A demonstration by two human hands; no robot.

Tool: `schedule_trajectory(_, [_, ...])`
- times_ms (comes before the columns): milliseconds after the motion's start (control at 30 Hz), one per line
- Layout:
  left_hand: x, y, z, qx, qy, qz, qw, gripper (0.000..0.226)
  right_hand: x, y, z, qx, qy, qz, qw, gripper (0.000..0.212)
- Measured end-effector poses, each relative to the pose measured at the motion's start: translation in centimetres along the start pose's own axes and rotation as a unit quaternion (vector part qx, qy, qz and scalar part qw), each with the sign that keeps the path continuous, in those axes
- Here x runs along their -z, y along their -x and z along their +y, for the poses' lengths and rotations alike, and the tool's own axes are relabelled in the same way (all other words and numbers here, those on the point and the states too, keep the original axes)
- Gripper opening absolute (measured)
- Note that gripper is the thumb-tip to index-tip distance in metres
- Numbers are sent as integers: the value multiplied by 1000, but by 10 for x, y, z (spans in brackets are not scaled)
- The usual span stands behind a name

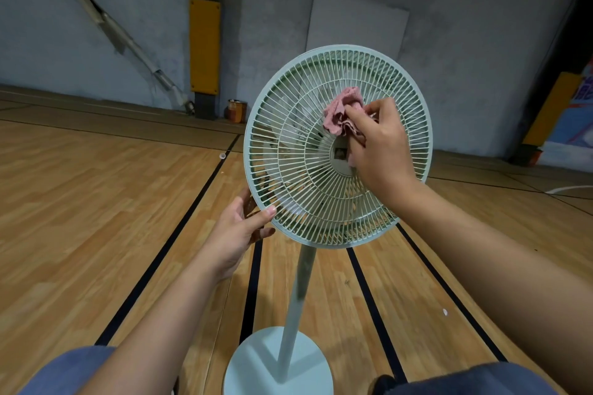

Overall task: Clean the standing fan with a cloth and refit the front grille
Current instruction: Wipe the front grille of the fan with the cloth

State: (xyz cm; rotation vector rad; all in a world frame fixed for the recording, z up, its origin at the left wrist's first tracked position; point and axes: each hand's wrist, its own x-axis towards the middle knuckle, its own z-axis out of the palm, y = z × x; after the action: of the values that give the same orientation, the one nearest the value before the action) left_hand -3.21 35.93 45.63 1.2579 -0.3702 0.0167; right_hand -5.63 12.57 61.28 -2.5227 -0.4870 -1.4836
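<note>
A pale green standing fan stands in front of me, its round front grille fitted on the head and facing me. A thin pole runs down to the round base on the floor. My right hand grips a crumpled pink cloth and presses it on the grille just above the hub. My left hand holds the grille's lower left rim, thumb on the front edge, fingers behind it.
The wooden sports floor has black lines running away from me. An orange-brown can stands by the grey wall at the foot of a yellow-padded column. A white board leans on the wall behind the fan. My knees show at the bottom edge.
</note>
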Motion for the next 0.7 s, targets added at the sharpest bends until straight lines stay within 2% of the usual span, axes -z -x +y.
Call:
schedule_trajectory(400, [1, 1, -1, 2, -7, -5, 1000, 53, 11, -89, 1, -46, 42, 48, 997, 23])
schedule_trajectory(567, [2, 1, -2, -1, -6, -5, 1000, 52, 7, -80, 6, -38, -7, 24, 999, 32])
schedule_trajectory(700, [1, 1, -1, -2, -7, 1, 1000, 51, 3, -46, 8, -9, 15, 21, 1000, 29])
